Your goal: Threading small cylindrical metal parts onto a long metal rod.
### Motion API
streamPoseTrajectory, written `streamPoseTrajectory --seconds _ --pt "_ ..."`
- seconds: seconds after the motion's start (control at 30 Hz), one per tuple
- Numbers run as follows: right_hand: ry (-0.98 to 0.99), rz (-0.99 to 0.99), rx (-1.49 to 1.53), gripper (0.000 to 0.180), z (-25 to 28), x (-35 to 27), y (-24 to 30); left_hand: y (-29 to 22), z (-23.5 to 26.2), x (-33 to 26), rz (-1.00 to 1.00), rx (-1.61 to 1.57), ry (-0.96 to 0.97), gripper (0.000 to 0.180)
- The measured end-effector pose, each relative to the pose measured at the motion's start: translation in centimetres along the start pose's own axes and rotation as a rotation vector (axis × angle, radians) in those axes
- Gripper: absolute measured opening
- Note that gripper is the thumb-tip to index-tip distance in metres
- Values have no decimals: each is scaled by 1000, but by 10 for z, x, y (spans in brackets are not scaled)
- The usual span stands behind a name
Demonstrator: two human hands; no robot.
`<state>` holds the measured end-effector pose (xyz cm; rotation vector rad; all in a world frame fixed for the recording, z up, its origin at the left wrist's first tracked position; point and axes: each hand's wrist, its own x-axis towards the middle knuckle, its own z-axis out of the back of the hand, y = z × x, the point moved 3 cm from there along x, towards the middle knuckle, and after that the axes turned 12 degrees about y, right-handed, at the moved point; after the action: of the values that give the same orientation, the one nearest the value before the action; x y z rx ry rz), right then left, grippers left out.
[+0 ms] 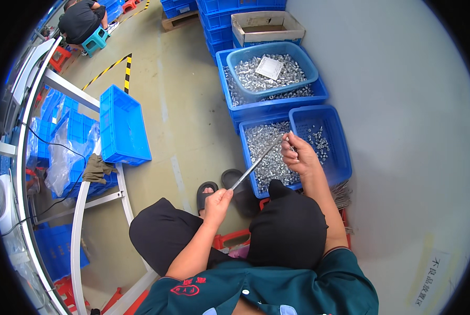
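Note:
A thin silver metal rod (256, 164) slants between my two hands, over the front edge of a blue bin. My left hand (217, 206) is closed around its lower end, above my knees. At the upper end, my right hand (302, 156) pinches with thumb and forefinger; whether a small part sits between them is too small to tell. Beneath lies the blue bin (252, 176), full of small shiny metal parts (261, 142) that look like nuts. A smaller blue basket (341, 157) with fewer of these parts rests on its right side, just beyond my right hand.
Behind the bin stands a larger blue crate (256, 111), bearing a light-blue basket (311, 71) of metal parts and a white card (269, 67). A grey wall (392, 131) is at the right. A white-framed table (80, 231) and blue bin (125, 126) are left. Another person (80, 21) sits far off.

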<state>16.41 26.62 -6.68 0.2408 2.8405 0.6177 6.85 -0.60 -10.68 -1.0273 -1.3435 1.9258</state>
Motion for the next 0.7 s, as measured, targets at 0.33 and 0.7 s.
streamPoseTrajectory --seconds 0.33,0.7 --pt "-81 20 28 18 -9 0 5 -4 0 -3 -40 76 -11 35" --pt "-158 -83 -690 13 -44 5 7 -7 2 0 -177 133 -57 35"
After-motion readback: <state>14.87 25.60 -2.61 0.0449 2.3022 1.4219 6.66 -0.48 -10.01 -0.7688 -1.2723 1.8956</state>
